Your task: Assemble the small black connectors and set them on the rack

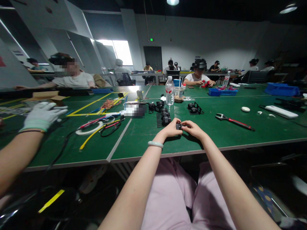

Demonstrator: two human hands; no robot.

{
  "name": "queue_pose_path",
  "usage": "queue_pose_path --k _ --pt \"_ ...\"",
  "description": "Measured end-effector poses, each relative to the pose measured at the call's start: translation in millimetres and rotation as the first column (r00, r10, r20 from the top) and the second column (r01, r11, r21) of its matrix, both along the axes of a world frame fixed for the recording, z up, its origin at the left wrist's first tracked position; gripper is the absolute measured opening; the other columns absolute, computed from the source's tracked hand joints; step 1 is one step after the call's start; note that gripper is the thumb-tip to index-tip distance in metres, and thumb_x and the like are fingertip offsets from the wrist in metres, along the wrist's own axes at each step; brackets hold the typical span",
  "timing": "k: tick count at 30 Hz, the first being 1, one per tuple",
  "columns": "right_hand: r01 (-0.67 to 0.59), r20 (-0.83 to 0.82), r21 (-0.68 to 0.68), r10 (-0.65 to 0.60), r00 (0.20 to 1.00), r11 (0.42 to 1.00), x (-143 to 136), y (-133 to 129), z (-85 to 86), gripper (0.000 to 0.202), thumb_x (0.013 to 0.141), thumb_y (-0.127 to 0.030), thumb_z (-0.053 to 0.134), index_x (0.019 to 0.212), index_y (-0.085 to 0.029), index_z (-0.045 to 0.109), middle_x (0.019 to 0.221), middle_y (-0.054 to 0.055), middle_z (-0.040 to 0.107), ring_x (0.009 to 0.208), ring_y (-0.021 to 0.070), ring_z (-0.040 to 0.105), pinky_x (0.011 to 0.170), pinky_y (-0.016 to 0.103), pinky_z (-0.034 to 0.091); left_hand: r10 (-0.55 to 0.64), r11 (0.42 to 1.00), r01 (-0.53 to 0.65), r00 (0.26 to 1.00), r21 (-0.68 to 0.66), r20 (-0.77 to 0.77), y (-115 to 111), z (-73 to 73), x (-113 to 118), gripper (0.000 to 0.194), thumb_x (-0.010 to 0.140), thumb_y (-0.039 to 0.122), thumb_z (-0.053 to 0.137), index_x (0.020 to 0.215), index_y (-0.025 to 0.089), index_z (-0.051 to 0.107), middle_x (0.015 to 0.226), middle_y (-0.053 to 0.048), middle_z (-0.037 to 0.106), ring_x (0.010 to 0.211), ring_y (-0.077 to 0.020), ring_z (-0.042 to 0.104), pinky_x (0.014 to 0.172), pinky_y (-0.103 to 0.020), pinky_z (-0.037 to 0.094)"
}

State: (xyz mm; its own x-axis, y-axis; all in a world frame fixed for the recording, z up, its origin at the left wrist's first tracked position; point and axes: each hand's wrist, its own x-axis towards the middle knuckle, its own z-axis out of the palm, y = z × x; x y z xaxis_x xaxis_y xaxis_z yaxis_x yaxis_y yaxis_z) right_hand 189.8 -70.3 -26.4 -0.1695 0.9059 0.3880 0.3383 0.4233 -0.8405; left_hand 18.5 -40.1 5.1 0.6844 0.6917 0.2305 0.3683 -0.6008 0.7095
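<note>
Forearms (pixel 141 172), hands (pixel 172 128) gripping part (pixel 178 126); green table (pixel 134 140), dim room (pixel 206 35).

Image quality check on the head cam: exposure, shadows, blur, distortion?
Head view: window blown out, area under the table very dark; pale glare on the table's far edge; dark shadows beneath left hand and right hand; black part between them too dark for detail; outer edges stretched and soft; pixelated patches over faces and one tabletop spot.

Blk part (pixel 178 126) btwn both hands' fingers (pixel 183 127)
</note>
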Motion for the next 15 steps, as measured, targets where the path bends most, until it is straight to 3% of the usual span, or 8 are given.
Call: queue_pose_path --k 15 --pt "0.057 0.047 -0.008 -0.057 0.997 0.998 -2.3 -5.3 6.5 0.025 0.072 -0.03 0.055 0.093 -0.018 0.059 0.096 0.006 0.056 0.089 0.0169 0.054 0.084 0.033 0.041 0.004 1.0 -0.004 1.0 0.008 0.004 0.4 -1.0 0.6 0.048 0.058 0.019 0.057 0.101 0.018 0.036 0.083 0.002 0.043 0.063 -0.0088 0.045 0.053 -0.02 0.04"
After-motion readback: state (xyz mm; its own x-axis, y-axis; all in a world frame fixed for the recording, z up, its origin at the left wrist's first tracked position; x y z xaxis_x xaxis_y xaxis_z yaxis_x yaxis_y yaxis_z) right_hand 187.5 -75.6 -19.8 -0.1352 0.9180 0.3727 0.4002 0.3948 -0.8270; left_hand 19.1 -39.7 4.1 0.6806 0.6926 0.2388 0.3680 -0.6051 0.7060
